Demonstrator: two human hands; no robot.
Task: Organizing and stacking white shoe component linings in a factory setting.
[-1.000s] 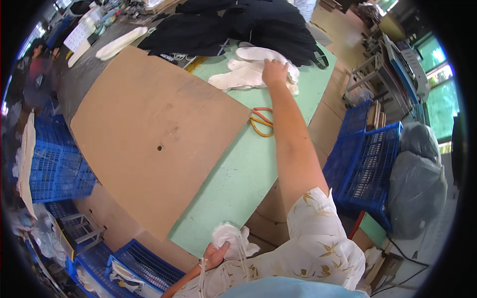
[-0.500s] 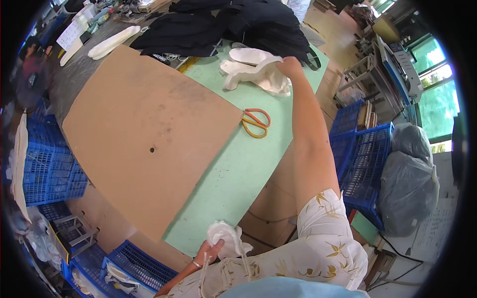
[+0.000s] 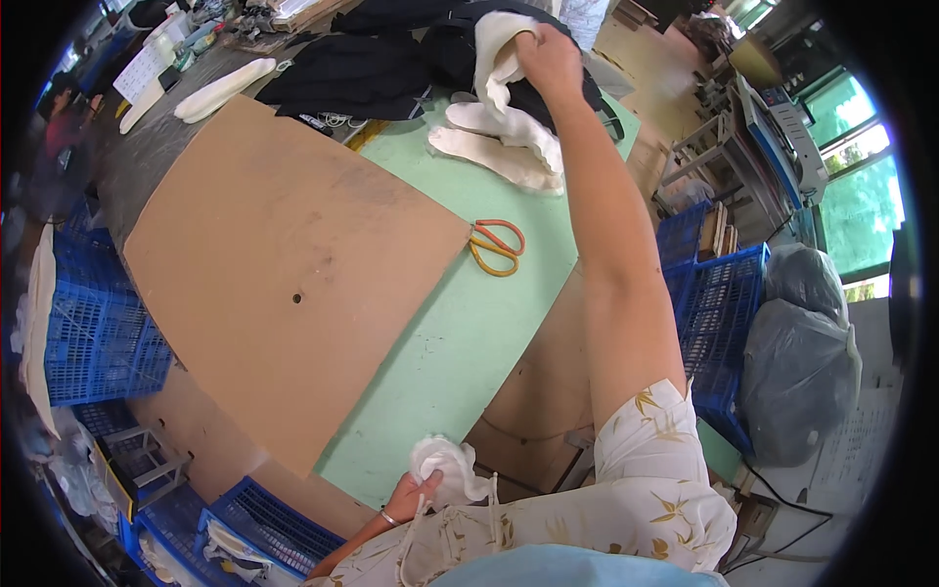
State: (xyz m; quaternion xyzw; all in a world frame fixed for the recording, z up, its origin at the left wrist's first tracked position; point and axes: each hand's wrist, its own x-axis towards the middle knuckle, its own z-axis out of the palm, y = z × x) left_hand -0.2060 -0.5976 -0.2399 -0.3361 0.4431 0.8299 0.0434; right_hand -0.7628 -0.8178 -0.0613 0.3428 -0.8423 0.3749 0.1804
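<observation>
At the table's far end, my right hand grips the edge of a white fleecy fabric piece, raised above the green table top. Below it lie more white, sole-shaped fleecy pieces, partly overlapping. Close to my body at the near edge, my left hand is closed on a bunched white fleecy piece. Scissors with one orange and one yellow handle stick out from under the brown board; their blades are hidden.
Black cloth is heaped at the far side. Long white pieces lie at far left. Blue plastic crates stand left, more blue crates stand right, beside a grey plastic bag.
My right hand has moved up and away, lifting the white piece off the pile and uncovering the pieces beneath. My left hand stays near the table's front edge with its piece.
</observation>
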